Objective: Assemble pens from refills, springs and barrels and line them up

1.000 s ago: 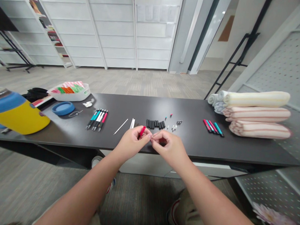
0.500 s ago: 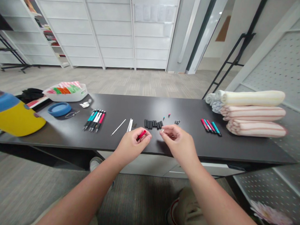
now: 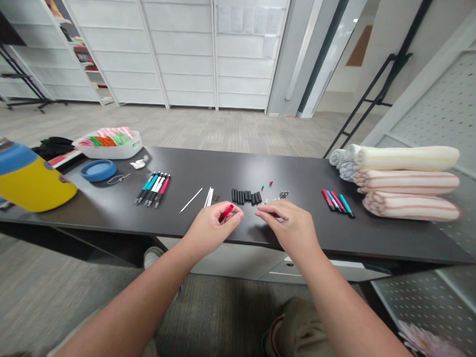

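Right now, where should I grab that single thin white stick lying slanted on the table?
Pinch the white stick at its middle from above, fingers across its width: it lies flat and alone on the table, bare surface either side. Your left hand is nearest but holds a red piece.

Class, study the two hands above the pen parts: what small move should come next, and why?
Probably the right hand should pinch one of the small loose parts by the black sleeves and carry it to the red piece gripped in the left hand: its fingertips reach down among those parts, and the red piece's end sticks out free.
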{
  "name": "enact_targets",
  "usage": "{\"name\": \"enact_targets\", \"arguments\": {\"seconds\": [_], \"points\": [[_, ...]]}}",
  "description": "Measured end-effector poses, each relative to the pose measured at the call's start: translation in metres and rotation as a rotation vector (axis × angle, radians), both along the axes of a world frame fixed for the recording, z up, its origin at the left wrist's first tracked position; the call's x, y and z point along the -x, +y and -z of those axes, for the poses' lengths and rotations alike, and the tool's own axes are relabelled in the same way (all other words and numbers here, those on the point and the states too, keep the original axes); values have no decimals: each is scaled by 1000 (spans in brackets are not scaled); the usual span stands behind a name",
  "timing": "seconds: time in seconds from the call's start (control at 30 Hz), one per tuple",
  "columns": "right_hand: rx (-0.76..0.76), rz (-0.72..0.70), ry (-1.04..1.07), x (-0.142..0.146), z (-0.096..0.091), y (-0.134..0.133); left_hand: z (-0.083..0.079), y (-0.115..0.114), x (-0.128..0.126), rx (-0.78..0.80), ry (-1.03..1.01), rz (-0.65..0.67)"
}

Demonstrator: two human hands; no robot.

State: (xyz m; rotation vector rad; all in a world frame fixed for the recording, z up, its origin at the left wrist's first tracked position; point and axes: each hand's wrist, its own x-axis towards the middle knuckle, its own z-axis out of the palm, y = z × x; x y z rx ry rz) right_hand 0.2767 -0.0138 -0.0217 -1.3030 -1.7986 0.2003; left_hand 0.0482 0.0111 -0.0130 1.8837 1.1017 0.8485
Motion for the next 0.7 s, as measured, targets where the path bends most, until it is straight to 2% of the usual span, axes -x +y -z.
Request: {"name": "enact_targets", "arguments": {"seconds": [0.1,0.17,0.37,0.7], "points": [[-17,-164,23,10,-3,-4,-2,0,0,-12,11,67],[-24,-196,28,15,-4,-6,-3,0,0,-25,26,89],[49,-72,22,20,-1,-10,-3,1,-1,-19,54,80],[67,-129,150,23,-6,-14,-8,5,6,40,-40,167]]}}
